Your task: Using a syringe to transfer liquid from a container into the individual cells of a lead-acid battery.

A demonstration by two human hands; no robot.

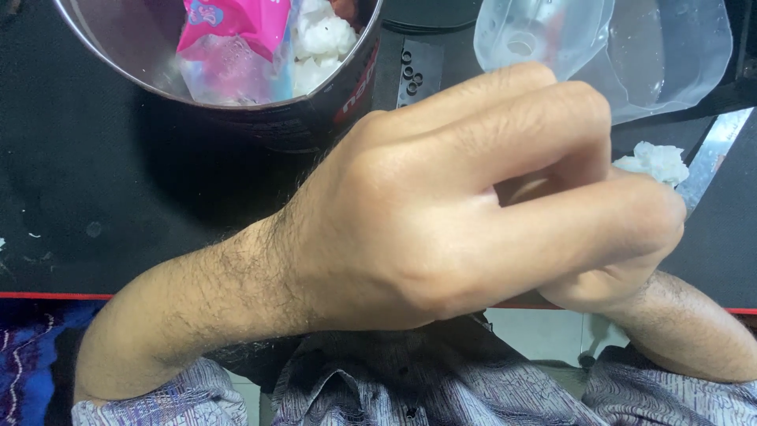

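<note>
My left hand (441, 213) fills the middle of the view, reaching across to the right with its fingers curled. A small white fluffy tuft (656, 162) sticks out at its fingertips, pinched there. My right hand (611, 288) lies underneath it, mostly hidden, with only a curled part and the forearm showing. A shiny flat metal blade (716, 154) slants from the upper right down toward the fingertips. Its lower end is hidden behind the left hand, so I cannot see which hand holds it.
A round metal tin (315, 118) at the top left holds a pink and clear packet (233, 39) and white fluffy lumps (323, 43). A clear plastic bag (631, 55) lies at the top right. The black table (95, 181) has a red front edge.
</note>
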